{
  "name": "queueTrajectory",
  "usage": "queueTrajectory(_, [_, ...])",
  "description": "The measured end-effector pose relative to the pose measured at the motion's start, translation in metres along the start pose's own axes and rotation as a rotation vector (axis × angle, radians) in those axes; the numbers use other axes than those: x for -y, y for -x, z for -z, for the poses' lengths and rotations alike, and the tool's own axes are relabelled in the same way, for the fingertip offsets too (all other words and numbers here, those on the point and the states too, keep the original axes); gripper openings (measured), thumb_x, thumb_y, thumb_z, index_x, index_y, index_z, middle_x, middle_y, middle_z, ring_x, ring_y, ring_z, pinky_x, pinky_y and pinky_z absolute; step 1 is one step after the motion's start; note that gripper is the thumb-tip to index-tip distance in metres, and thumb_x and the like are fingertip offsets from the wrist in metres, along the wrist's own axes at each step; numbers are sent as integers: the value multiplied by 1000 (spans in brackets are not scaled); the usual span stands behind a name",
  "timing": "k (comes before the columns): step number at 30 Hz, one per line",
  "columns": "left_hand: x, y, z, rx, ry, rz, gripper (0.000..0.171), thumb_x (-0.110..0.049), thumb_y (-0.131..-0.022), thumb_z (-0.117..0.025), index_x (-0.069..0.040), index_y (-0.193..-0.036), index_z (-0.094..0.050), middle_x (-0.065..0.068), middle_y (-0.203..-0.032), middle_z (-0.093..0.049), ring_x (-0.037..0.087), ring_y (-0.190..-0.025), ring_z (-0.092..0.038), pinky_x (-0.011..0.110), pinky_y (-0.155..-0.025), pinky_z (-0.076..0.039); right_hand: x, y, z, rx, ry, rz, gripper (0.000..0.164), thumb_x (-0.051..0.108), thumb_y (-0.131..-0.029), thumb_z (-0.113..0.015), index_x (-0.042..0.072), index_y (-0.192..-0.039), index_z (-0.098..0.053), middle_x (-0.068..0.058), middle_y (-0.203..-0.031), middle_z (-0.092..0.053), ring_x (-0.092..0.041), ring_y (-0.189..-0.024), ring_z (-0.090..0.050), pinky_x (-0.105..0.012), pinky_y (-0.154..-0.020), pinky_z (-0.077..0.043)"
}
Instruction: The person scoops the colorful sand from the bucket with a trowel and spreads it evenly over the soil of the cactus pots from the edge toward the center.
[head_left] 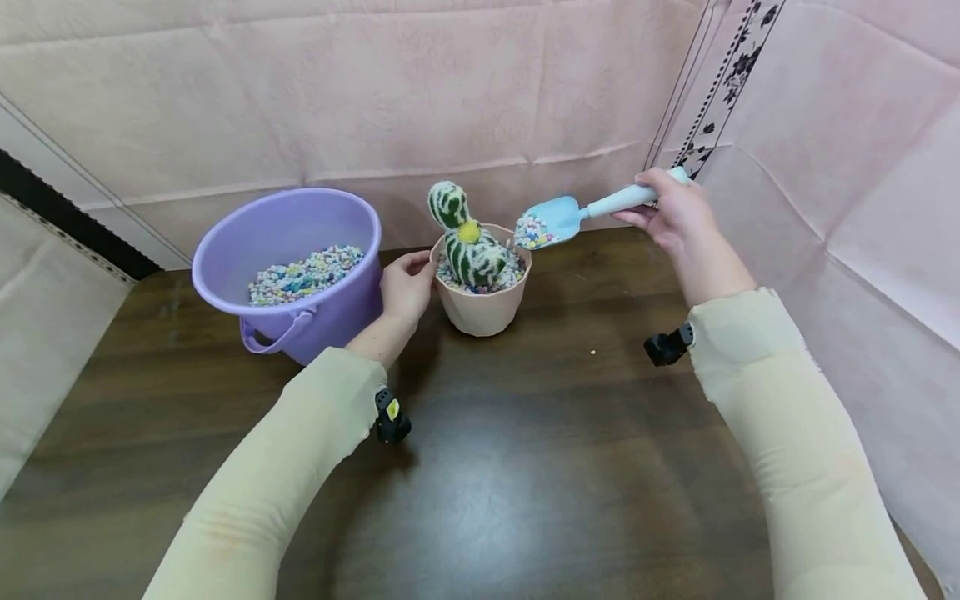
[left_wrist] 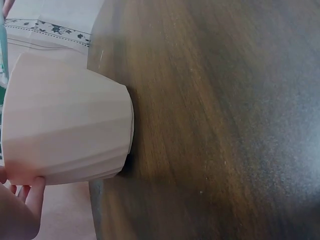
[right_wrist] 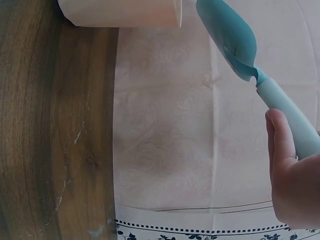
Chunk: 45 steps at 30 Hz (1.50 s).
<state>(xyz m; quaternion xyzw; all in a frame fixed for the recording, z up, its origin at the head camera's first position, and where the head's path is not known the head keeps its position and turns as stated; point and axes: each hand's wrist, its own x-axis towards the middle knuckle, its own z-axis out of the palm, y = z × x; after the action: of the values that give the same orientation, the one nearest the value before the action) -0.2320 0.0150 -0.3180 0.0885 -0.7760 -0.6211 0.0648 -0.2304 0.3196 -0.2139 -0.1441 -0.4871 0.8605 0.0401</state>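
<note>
My right hand [head_left: 678,212] grips the pale blue handle of a small trowel [head_left: 561,218], also seen in the right wrist view. Colourful pebbles [head_left: 533,231] lie on its scoop, held at the right rim of a pale pink flowerpot [head_left: 480,313]. A green-and-white striped cactus [head_left: 474,257] with a yellow flower stands in the pot among pebbles. At the pot's left rim, my left hand [head_left: 406,287] holds the edge. In the left wrist view the fingers [left_wrist: 35,197] touch the pot's side near its rim; the thumb is mostly hidden there.
Left of the pot stands a purple bucket [head_left: 330,321] with more colourful pebbles [head_left: 306,273] inside and its handle hanging at the front. A single pebble [head_left: 593,352] lies on the dark wooden table [head_left: 480,467]. Pale pink cloth [head_left: 390,92] hangs behind and at the right.
</note>
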Motion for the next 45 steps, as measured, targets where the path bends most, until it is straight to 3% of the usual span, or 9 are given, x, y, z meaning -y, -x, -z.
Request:
queueTrajectory(7, [1,-1,1,13,-4,1,29,-12,-92,-55,-2,-118,-63,17,-109,-66,15,-76,-58,25,-70,-53,0,1,0,-3,6,-5,16,-4,-85,-58,5,-85,-45,-8,-95,-45,-27,-74,-61,-43,-64,-59])
queueTrajectory(12, [0,-1,1,16,9,12,29,-12,-92,-55,-2,-119,-62,17,-110,-65,15,-76,-57,39,-83,-55,1,1,0,24,8,-7,15,-5,-85,-58,4,-84,-46,-9,-89,-48,-26,-68,-62,-41,-59,-59])
queueTrajectory(19, [-1,-1,2,19,8,22,29,-12,-93,-54,-3,-119,-62,16,-110,-65,15,-78,-58,32,-78,-55,3,7,-1,66,76,-7,12,-3,-86,-57,3,-84,-47,-8,-93,-47,-23,-68,-63,-39,-58,-59])
queueTrajectory(23, [-4,1,3,13,-1,45,35,-10,-92,-53,-3,-125,-57,15,-118,-62,20,-96,-60,31,-82,-54,2,12,-3,70,136,-10,11,-2,-87,-56,4,-86,-47,-8,-93,-48,-21,-68,-65,-37,-60,-60])
queueTrajectory(27, [-12,6,6,34,6,123,52,-8,-90,-50,-5,-141,-40,15,-135,-50,22,-112,-53,33,-87,-53,3,16,-4,65,145,-6,11,-1,-87,-57,3,-86,-48,-8,-88,-50,-20,-67,-66,-36,-60,-60])
queueTrajectory(31, [-19,13,7,101,47,224,60,-10,-91,-46,-9,-148,-26,14,-141,-42,19,-91,-55,31,-79,-54,3,18,-8,56,147,6,10,-1,-87,-57,3,-84,-48,-7,-82,-52,-20,-65,-66,-35,-58,-59])
queueTrajectory(35, [-21,21,6,144,109,269,59,-8,-92,-43,-12,-148,-26,11,-139,-43,12,-73,-49,24,-71,-49,0,22,-16,36,179,25,11,-1,-87,-55,3,-82,-47,-6,-78,-52,-18,-64,-65,-35,-57,-59])
queueTrajectory(41, [-20,32,-1,131,147,240,54,-9,-94,-43,-12,-146,-31,12,-131,-50,12,-72,-48,20,-63,-45,-4,29,-32,-12,267,96,13,-3,-85,-53,5,-76,-46,-3,-67,-51,-14,-59,-65,-33,-53,-58])
queueTrajectory(45, [-19,34,-3,136,126,201,53,-11,-94,-45,-8,-145,-31,13,-131,-49,17,-93,-52,25,-79,-49,-4,34,-42,-36,344,147,12,-2,-83,-55,5,-75,-48,-1,-66,-50,-12,-58,-64,-31,-52,-58])
